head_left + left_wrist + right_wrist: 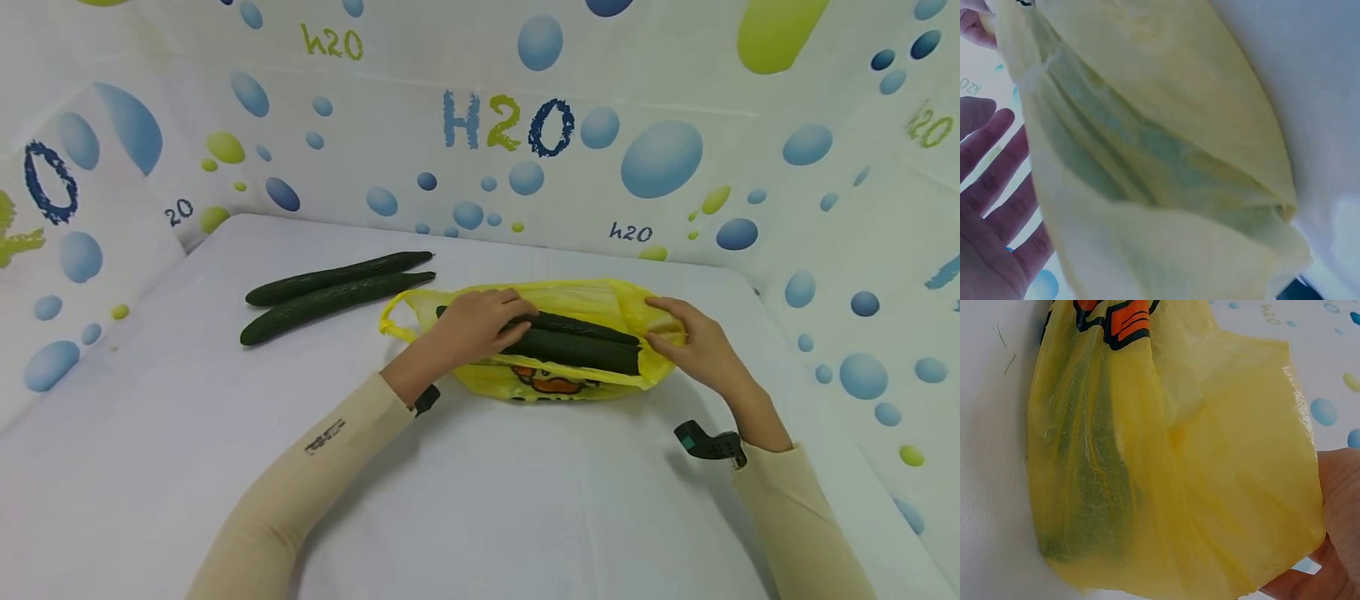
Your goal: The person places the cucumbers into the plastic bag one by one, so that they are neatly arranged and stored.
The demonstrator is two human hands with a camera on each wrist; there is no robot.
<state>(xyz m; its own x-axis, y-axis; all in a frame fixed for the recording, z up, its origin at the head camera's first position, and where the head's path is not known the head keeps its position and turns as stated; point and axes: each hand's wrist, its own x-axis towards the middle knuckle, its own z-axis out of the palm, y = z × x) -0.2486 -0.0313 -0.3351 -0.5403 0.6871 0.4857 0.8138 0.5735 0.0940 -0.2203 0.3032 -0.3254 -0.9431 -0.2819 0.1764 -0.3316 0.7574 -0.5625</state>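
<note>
In the head view, two slender, dark green cucumbers with glossy, lightly ridged skin lie near the surface's far left corner. Right of them, nearer the far edge than the near one, a crinkled, thin plastic yellow bag lies on its side, with two bagged cucumbers in its mouth. The left hand rests over these, fingers loosely bent; the right hand grips the bag's right end between thumb and fingers. The backdrop reads "H2O" and "h2o" among blue and lime ovals; the bag's orange and black print is partly legible at best.

In the left wrist view, the left hand's fingers spread beside the pale, folded film.

In the right wrist view, green shows through the translucent plastic, the right hand at its edge.
</note>
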